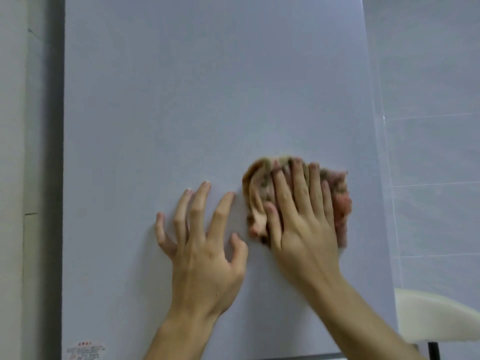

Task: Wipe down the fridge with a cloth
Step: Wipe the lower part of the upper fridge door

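A pale grey fridge panel (194,100) fills most of the head view. A crumpled pink and beige cloth (337,196) lies flat against it at the lower right. My right hand (301,216) presses on the cloth with straight, spread fingers and covers its middle. My left hand (205,242) is just to the left of the cloth, fingers spread with their tips touching the bare panel, and holds nothing.
A dark gap (55,178) and a pale wall (13,152) run along the fridge's left edge. Tiled wall (436,126) stands to the right. A white rounded object (431,318) juts in at the lower right. A red-printed sticker (85,350) sits at the panel's bottom left.
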Motion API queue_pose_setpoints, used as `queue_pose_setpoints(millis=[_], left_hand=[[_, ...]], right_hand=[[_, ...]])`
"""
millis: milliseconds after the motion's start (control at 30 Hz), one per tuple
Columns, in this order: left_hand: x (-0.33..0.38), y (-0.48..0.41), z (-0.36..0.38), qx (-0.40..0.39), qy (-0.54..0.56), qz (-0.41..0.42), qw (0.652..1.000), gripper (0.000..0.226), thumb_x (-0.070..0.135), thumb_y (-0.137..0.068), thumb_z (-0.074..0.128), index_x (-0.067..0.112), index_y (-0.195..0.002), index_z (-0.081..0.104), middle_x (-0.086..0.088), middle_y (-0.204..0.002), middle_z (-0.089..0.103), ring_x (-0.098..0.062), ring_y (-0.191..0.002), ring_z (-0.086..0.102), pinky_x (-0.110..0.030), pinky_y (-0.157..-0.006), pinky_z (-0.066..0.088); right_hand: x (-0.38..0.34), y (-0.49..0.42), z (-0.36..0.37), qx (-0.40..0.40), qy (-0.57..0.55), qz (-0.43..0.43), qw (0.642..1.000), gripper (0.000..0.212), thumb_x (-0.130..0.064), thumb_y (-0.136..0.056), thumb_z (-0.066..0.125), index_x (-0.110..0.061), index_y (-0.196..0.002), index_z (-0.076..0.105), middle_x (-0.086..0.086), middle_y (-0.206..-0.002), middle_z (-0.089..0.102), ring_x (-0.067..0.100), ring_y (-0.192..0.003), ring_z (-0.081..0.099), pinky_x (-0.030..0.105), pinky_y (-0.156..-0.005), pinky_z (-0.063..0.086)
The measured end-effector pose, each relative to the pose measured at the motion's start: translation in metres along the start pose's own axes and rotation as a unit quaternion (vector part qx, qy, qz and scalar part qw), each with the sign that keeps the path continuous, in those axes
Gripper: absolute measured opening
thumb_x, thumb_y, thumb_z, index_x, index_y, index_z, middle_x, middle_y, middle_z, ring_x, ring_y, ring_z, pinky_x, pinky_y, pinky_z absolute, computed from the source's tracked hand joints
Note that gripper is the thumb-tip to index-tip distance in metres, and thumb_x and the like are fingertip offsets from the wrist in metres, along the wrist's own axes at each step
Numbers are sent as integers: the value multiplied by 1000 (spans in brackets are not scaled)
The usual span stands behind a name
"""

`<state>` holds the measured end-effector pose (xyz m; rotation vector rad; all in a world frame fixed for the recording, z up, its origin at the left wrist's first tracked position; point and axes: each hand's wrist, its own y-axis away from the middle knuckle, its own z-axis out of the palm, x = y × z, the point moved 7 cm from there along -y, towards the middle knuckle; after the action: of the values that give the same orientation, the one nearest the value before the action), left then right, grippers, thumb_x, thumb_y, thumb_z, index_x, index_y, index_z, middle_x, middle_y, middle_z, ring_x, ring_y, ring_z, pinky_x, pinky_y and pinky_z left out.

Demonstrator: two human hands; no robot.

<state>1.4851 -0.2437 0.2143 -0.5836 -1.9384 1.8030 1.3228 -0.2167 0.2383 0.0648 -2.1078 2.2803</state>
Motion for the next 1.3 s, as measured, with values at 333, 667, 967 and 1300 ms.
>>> queue_pose_setpoints(millis=[333,667,967,1300], left_hand=[[-14,-45,-13,-14,12,-5,1000,53,33,-95,45,26,-147,54,-3,-163,37,-24,-153,29,-57,-125,14],[-10,-50,-10,1,27,-3,1000,49,31,-95,49,20,-141,58,-6,-161,41,-27,-152,31,-56,-124,20],[-11,-75,-18,30,80,11,996,49,20,-92,48,14,-140,54,-3,-155,49,-19,-149,36,-45,-121,21],[-14,4,-24,44,81,-2,996,54,20,-92,46,14,-145,52,-4,-155,48,-23,-149,37,-43,-123,18]], right_hand=[[0,-84,11,25,-9,55,998,56,-39,-111,32,-16,-162,36,11,-171,27,33,-160,17,46,-132,10],[-1,-39,4,-8,-8,22,1000,56,-40,-111,32,-17,-163,33,8,-171,25,30,-161,16,48,-131,14],[-12,-121,16,23,-26,80,996,57,-39,-110,32,-16,-162,36,10,-172,24,29,-161,15,43,-132,8],[-17,76,-12,-50,-67,-53,995,53,-35,-108,44,-18,-158,42,4,-171,28,26,-160,22,47,-127,25]])
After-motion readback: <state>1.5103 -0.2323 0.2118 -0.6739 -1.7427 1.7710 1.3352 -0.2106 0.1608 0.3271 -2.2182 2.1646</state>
